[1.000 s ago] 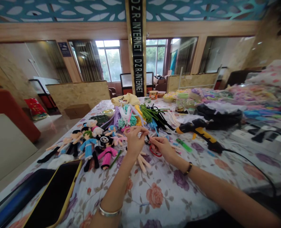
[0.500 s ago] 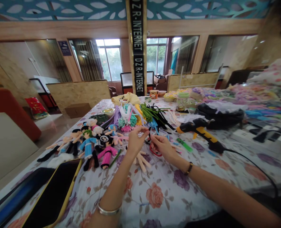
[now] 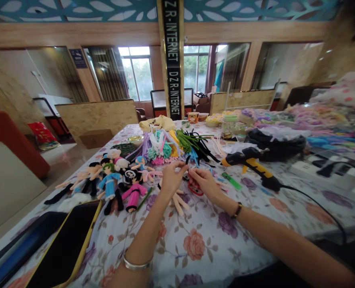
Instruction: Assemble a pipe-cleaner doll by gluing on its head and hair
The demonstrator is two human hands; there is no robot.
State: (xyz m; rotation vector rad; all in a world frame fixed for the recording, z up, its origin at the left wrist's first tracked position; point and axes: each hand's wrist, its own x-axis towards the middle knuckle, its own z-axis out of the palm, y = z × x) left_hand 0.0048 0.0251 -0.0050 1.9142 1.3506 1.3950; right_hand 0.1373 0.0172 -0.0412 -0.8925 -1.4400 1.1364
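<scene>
My left hand (image 3: 173,176) pinches a short black pipe cleaner (image 3: 188,159) that curves up above its fingertips. Close beside it, my right hand (image 3: 205,185) has its thumb and fingers pressed together at the lower part of the same strip, mostly covered by the fingers. A red loop (image 3: 195,191), like a scissors handle, shows under my right hand. Below the hands lies a pale doll body with long limbs (image 3: 179,203). Bundles of coloured pipe cleaners (image 3: 159,147) stand just beyond, with black strips (image 3: 205,151) fanning out to their right.
Several finished pipe-cleaner dolls (image 3: 109,182) lie to the left. A phone in a yellow case (image 3: 66,244) is at the near left. A yellow-and-black glue gun (image 3: 252,166) trails its cord on the right, near a green tool (image 3: 231,181). A floral cloth (image 3: 195,244) covers the table.
The black pipe cleaner now arches higher above my fingertips, and my hands have shifted slightly. The whole view has tilted a little; objects on the table keep their places.
</scene>
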